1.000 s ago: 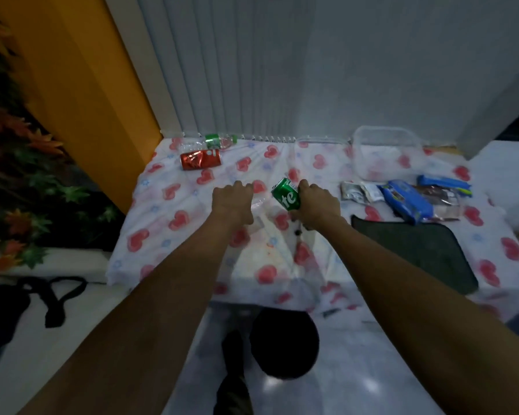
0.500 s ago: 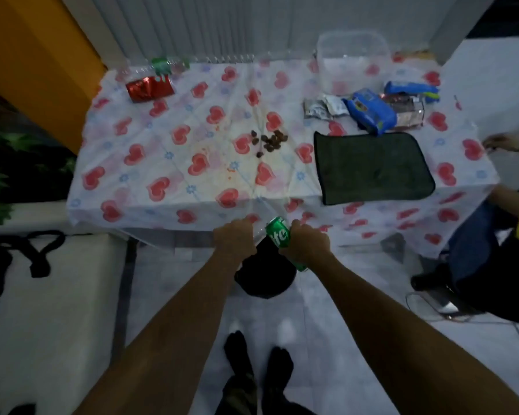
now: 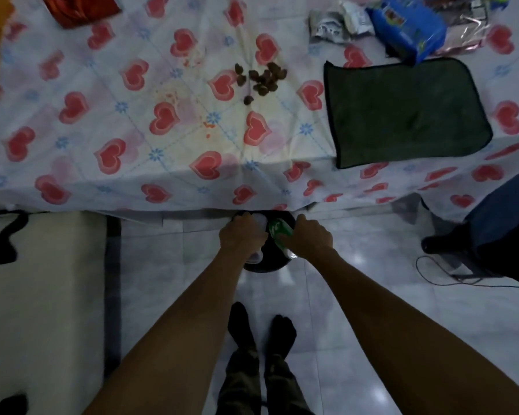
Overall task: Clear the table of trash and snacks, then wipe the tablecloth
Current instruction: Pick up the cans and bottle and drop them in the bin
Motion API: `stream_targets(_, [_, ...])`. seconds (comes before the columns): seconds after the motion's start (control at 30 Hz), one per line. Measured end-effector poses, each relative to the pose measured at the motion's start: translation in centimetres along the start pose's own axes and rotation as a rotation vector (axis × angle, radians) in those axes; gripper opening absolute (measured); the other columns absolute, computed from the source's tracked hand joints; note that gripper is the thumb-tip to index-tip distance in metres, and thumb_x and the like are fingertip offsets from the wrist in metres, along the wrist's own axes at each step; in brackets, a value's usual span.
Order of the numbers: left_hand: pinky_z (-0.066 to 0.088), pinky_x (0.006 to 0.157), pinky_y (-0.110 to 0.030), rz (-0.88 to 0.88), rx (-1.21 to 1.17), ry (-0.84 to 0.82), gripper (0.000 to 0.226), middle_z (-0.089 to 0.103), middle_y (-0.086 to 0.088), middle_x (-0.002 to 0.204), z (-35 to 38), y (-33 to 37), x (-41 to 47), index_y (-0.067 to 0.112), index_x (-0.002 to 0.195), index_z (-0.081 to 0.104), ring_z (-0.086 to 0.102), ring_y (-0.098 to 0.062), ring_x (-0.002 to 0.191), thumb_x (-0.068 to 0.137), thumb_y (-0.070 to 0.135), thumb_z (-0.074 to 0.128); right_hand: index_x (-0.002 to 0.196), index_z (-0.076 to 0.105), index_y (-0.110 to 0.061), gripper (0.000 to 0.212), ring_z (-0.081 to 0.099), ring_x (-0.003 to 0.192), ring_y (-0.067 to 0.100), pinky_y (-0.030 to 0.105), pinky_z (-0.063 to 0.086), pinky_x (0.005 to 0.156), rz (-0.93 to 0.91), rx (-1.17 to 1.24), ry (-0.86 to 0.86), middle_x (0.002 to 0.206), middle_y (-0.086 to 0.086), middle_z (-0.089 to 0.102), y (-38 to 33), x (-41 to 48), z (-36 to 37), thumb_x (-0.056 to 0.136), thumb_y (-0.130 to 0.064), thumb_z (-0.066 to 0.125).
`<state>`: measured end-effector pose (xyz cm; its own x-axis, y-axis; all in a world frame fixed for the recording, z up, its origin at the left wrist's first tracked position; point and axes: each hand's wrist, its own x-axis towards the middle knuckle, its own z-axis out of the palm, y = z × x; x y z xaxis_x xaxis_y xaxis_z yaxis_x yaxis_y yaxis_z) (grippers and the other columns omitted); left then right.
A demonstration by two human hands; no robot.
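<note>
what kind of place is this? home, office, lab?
Probably a home, hedged: a table under a heart-print tablecloth strewn with snack wrappers, a glossy tiled floor, and the person standing in socks.

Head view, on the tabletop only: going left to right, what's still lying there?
Red can → brown crumbs → crumpled silver wrapper → blue snack pack, with the dark green cloth lying nearer the front edge.

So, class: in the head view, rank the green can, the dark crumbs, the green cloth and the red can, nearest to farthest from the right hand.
From the right hand:
1. Green can, in its grip over the bin.
2. Green cloth, table's right front.
3. Dark crumbs, mid-table; nearly level with the cloth.
4. Red can, far left corner.
</note>
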<state>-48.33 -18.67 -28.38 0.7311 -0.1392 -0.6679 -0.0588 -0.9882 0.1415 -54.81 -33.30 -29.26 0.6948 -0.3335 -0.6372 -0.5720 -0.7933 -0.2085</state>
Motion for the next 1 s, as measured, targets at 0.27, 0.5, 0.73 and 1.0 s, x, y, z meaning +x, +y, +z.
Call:
stream_targets(0.27, [0.051, 0.098, -0.043, 0.059, 0.057, 0.087, 0.07, 0.056, -0.012, 0.137, -3.4, 0.3, -0.7, 0.011, 0.14, 0.045, 0.059, -0.034, 0.123, 0.09, 0.057, 0.063, 0.117, 0.048, -0.016, 0.061, 0.065, 0.091, 0.027, 0.036, 0.051, 0.073, -0.007, -0.049, 0.058, 0.102, 0.007, 0.062, -1.1, 0.0, -2.6, 0.083, -0.064, 0.063])
stream_targets(0.5, [0.049, 0.099, -0.043, 0.121, 0.183, 0.242, 0.063, 0.06, -0.011, 0.128, -9.0, 0.7, -4.9, 0.016, 0.133, 0.05, 0.061, -0.031, 0.118, 0.091, 0.063, 0.056, 0.126, 0.048, -0.017, 0.065, 0.066, 0.098, 0.026, 0.04, 0.055, 0.085, -0.125, -0.042, 0.144, 0.11, 0.007, 0.066, -4.2, -2.5, -7.4, 0.084, -0.064, 0.062])
stream_targets(0.73, [0.049, 0.098, -0.041, 0.094, 0.189, 0.385, 0.064, 0.06, -0.009, 0.129, -18.2, 0.6, -10.4, 0.017, 0.131, 0.052, 0.061, -0.029, 0.117, 0.09, 0.066, 0.053, 0.129, 0.047, -0.013, 0.063, 0.062, 0.107, 0.031, 0.036, 0.045, 0.077, -0.28, -0.145, 0.274, 0.12, 0.011, 0.061, -8.4, -6.9, -16.6, 0.09, -0.061, 0.057])
stream_targets(1.0, [0.05, 0.092, -0.041, 0.022, 0.204, 0.686, 0.068, 0.062, -0.009, 0.129, -33.2, -0.6, -17.0, 0.018, 0.136, 0.054, 0.062, -0.031, 0.114, 0.089, 0.068, 0.052, 0.122, 0.054, -0.016, 0.056, 0.065, 0.083, 0.024, 0.035, 0.053, 0.07, -0.436, -0.137, 0.561, 0.102, 0.007, 0.067, -17.2, -13.0, -30.4, 0.088, -0.059, 0.06])
